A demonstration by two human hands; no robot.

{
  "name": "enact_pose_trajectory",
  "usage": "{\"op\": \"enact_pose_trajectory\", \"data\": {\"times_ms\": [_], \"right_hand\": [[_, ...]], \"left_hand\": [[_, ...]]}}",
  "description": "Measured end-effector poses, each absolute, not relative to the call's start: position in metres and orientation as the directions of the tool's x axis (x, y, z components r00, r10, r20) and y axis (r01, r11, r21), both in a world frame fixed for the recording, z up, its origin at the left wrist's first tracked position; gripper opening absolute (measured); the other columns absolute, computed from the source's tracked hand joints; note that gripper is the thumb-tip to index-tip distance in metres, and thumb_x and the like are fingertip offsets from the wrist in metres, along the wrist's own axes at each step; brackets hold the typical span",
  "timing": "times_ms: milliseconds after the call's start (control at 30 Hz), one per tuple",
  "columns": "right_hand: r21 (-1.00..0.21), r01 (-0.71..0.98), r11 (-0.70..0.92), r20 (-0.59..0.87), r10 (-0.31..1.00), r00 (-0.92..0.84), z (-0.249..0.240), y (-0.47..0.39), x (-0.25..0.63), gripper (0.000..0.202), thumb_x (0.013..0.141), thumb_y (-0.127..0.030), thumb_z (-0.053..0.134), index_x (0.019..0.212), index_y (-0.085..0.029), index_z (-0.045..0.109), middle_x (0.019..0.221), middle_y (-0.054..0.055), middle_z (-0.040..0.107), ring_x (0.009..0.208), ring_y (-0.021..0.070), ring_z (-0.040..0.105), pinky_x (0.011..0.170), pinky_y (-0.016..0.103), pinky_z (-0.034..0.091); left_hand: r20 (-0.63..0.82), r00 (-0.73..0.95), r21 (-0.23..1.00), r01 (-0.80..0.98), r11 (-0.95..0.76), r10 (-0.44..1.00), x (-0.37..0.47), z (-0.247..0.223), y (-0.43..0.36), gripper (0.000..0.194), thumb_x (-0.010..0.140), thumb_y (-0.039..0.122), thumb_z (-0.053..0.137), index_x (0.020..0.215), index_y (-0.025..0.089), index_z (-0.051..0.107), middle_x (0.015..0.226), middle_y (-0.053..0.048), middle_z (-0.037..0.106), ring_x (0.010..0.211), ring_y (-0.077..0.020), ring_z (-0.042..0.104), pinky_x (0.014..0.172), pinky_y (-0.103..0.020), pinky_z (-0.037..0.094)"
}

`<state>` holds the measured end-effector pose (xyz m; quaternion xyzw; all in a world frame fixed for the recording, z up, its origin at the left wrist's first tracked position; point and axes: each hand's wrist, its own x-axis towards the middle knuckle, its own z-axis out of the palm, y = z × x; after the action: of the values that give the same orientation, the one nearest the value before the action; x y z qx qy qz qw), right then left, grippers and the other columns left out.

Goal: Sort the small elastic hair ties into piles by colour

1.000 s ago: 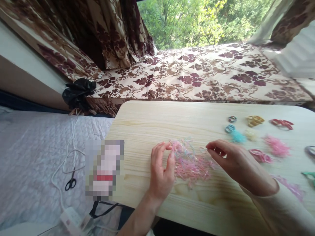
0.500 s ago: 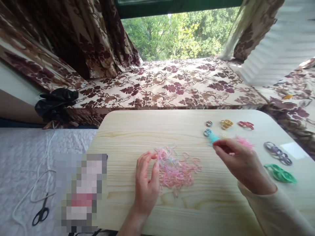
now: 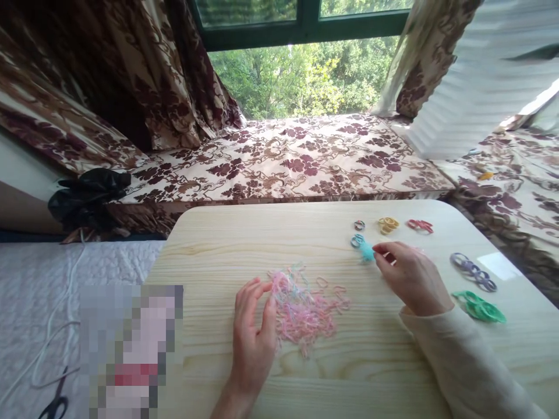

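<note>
My left hand [image 3: 254,329] rests at the left edge of a loose pile of small pastel elastic bands [image 3: 305,317], mostly pink with some blue. Its thumb and fingers are curved but apart. Across the table my right hand [image 3: 413,276] is closed in a pinch, its fingertips beside a small heap of light blue bands [image 3: 367,251]. What the pinch holds, if anything, is too small to make out. A sliver of pink bands [image 3: 419,249] shows behind that hand, which hides most of them.
Hair ties lie in groups: multicoloured [image 3: 359,225], blue [image 3: 357,240], yellow [image 3: 388,225], red [image 3: 420,226], purple [image 3: 474,272] and green [image 3: 479,306]. A white card [image 3: 500,266] is at the table's right. Scissors [image 3: 55,407] and a white cord [image 3: 65,302] lie on the bed.
The view has tilted up and shifted right. My right hand sits slightly further right of the light blue heap and covers more of the pink one. My left hand stays by the pile.
</note>
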<state>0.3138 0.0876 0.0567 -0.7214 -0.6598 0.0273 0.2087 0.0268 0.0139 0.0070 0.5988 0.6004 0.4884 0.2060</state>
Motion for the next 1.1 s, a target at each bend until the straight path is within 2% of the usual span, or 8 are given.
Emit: {"op": "enact_pose_trajectory", "data": {"times_ms": [133, 367, 667, 1100], "right_hand": [[-0.314, 0.949, -0.001, 0.264, 0.96, 0.088, 0.066, 0.078, 0.311, 0.029, 0.084, -0.036, 0.044, 0.085, -0.021, 0.068, 0.083, 0.007, 0.071, 0.069, 0.0216, 0.066, 0.062, 0.034, 0.046], [-0.315, 0.931, 0.187, 0.339, 0.938, -0.074, 0.082, 0.047, 0.294, 0.026, 0.092, -0.033, 0.045, 0.09, -0.021, 0.067, 0.083, 0.003, 0.071, 0.061, 0.0153, 0.064, 0.056, 0.029, 0.046], [-0.399, 0.87, 0.289, 0.272, 0.944, -0.188, 0.068, 0.021, 0.278, 0.024, 0.096, -0.035, 0.046, 0.092, -0.022, 0.066, 0.084, 0.002, 0.069, 0.069, 0.0146, 0.066, 0.058, 0.027, 0.048], [-0.483, 0.78, 0.399, 0.168, 0.916, -0.365, 0.059, 0.017, 0.251, 0.025, 0.097, -0.029, 0.042, 0.094, -0.023, 0.067, 0.081, 0.002, 0.066, 0.063, 0.0139, 0.064, 0.056, 0.026, 0.046]], "left_hand": [[0.34, -0.187, 0.826, 0.528, -0.197, 0.922, 0.027, 0.008, 0.014, 0.019, 0.095, 0.023, 0.052, 0.108, 0.026, 0.065, 0.117, -0.003, 0.068, 0.122, -0.0199, 0.056, 0.104, -0.037, 0.047], [0.337, -0.175, 0.825, 0.529, -0.2, 0.925, 0.026, 0.01, 0.015, 0.02, 0.095, 0.022, 0.052, 0.109, 0.027, 0.064, 0.116, -0.002, 0.068, 0.123, -0.0193, 0.055, 0.105, -0.037, 0.045], [0.348, -0.174, 0.818, 0.536, -0.207, 0.921, 0.027, 0.014, 0.014, 0.019, 0.095, 0.02, 0.051, 0.108, 0.024, 0.064, 0.113, -0.005, 0.067, 0.122, -0.0201, 0.055, 0.105, -0.038, 0.046], [0.337, -0.181, 0.83, 0.52, -0.201, 0.924, 0.028, 0.017, 0.015, 0.02, 0.094, 0.018, 0.051, 0.109, 0.022, 0.064, 0.112, -0.007, 0.068, 0.121, -0.0214, 0.055, 0.107, -0.041, 0.045]]}}
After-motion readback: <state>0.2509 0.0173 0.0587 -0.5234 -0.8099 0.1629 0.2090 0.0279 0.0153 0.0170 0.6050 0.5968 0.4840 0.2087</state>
